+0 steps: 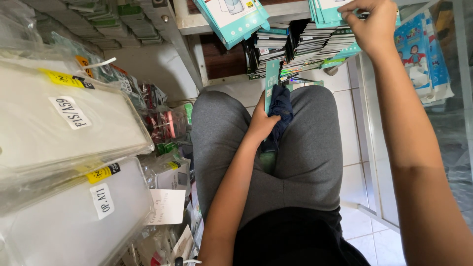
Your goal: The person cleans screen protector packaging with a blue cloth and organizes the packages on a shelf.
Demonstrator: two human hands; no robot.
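Right hand (372, 27) reached far up to the shelf (290, 11), fingers curled and pinching the edge of a teal box (329, 12) at the top of a stack there. Left hand (261, 123) rested in the lap, closed around a dark blue cloth (281, 109) and pressing it against another teal box (271, 81) that stood upright between the knees in grey trousers (310, 148).

Judged from this, the step in hand was a wipe-and-sort of boxed goods: one box held with the cloth in the lap, another being taken from or set on the far stack. Whichever way that box was going, the next move called for a firm pinch on its thin edge, since the neighbouring boxes lay loose and could slide out with it.

Shelf contents: a leaning teal box (231, 17) to the left, then flat packs (300, 47) piled on their sides in dark, white and teal, filling the lower shelf. Further right, behind the right wrist, hung a blue printed pack (423, 54) with a cartoon figure, against a glass panel.

On the near left, clear plastic bags (64, 123) held pale flat cases, each bag carrying a white label and a yellow sticker. Behind them sat smaller packets (162, 120) in red and green, crowded together; what was inside them could not be told. A white paper slip (167, 206) lay among the bags. White floor tiles (354, 148) showed under the legs.
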